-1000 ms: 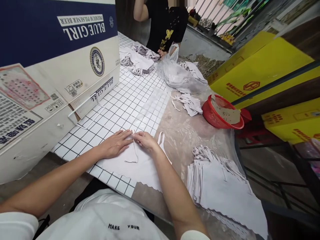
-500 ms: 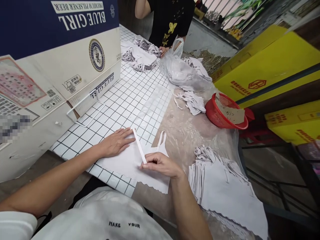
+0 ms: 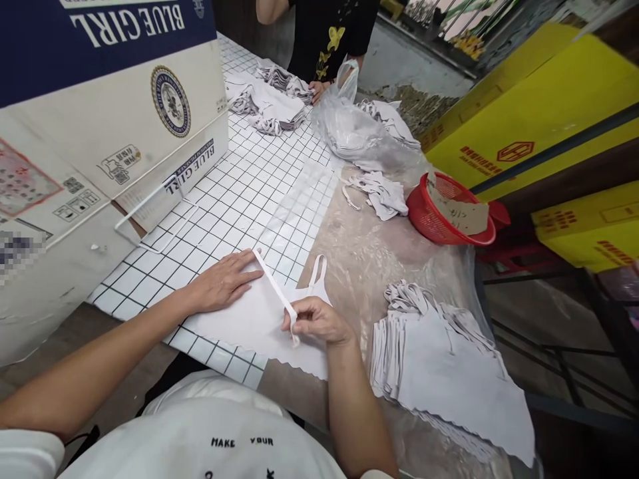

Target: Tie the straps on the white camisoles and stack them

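A pale camisole with a scalloped hem lies spread on the table in front of me. My left hand rests flat on its upper left part, fingers stretched out beside the top end of a strap. Between the thumb and fingers of my right hand is pinched that white shoulder strap, drawn straight from near my left fingertips, with a short end curling below my grip. The other strap stands as a loop beyond my right hand. To the right lies a stack of similar camisoles.
A large beer carton stands at the left, a white wire stand by it. Farther back are garment piles, a clear plastic bag and a red basket. Another person is across the table. Yellow boxes line the right.
My right hand has shifted slightly up along the strap, and a curled end now shows below its fingers. My left hand stays flat on the camisole. The whole view has shifted a little.
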A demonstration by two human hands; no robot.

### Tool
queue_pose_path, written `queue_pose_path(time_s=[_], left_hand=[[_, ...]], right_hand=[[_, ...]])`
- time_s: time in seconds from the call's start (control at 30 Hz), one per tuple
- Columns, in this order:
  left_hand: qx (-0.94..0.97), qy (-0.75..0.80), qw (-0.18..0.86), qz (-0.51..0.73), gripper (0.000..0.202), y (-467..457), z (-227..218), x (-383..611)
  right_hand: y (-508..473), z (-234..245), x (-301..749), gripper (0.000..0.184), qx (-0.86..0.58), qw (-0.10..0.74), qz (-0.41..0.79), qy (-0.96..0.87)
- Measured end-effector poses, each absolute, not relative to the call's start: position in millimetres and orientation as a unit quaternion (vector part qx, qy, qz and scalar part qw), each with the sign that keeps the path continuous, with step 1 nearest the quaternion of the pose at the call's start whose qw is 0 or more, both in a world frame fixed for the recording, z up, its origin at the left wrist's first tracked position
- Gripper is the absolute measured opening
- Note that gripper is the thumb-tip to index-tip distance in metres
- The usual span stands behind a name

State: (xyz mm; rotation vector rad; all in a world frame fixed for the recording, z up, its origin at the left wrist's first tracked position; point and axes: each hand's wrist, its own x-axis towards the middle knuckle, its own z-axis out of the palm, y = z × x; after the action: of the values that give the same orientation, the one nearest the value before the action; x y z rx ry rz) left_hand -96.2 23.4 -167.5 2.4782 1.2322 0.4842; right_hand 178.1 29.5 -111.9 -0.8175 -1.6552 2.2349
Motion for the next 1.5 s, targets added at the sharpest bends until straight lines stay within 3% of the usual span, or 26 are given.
queue_pose_path(time_s=[0.23, 0.5, 0.8, 0.93, 1.17, 1.5], left_hand=[[0.798, 0.498, 0.176, 0.290, 0.028, 12, -151, -87], [0.685, 0.487, 0.391, 0.375, 0.018, -8, -134, -33], [0.612, 0.513, 0.466, 0.381, 0.018, -5, -124, -24], [0.603, 0.516, 0.442, 0.418, 0.008, -6, -130, -23], [0.626, 0.531, 0.380, 0.427, 0.012, -5, -136, -20], [0.633, 0.540, 0.415, 0.369, 0.017, 1, -134, -25]], right_hand=[[31, -131, 160, 0.035, -0.431, 0.287, 0.677, -0.523], [30, -138, 153, 0.032, -0.430, 0.348, 0.645, -0.527], [30, -145, 153, 0.029, -0.406, 0.371, 0.651, -0.523], [31, -145, 150, 0.031, -0.406, 0.378, 0.648, -0.521], [32, -147, 151, 0.031, -0.435, 0.370, 0.597, -0.564], [32, -146, 151, 0.029, -0.411, 0.384, 0.603, -0.566]])
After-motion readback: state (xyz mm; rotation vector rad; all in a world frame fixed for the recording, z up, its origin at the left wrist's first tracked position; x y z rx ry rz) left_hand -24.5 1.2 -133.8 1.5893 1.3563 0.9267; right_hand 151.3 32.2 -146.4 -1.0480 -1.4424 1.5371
